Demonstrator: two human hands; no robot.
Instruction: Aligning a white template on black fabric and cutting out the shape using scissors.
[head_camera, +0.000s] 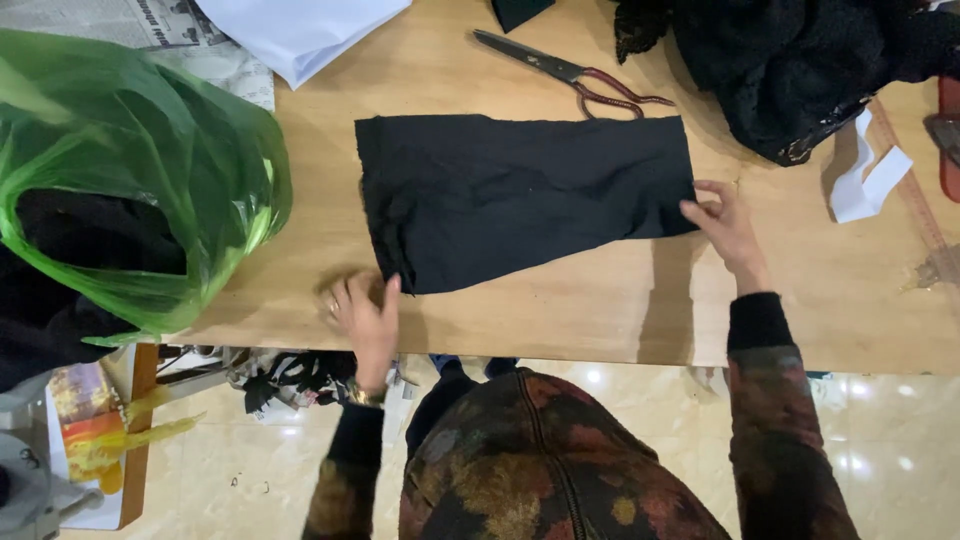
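Note:
A rectangular piece of black cloth (520, 195) lies flat on the wooden table (600, 310). My left hand (362, 310) rests on the table at the cloth's near left corner, thumb touching its edge, fingers blurred. My right hand (727, 225) touches the cloth's right edge with its fingertips, fingers spread. Neither hand grips anything that I can see.
Scissors (575, 75) with reddish handles lie beyond the cloth. A green plastic bag (130, 170) holding dark fabric sits at the left. A heap of black lace fabric (800, 70) is at the far right, with a white paper strip (868, 180) and a wooden ruler (915, 190) beside it. White paper (300, 30) lies at the top left.

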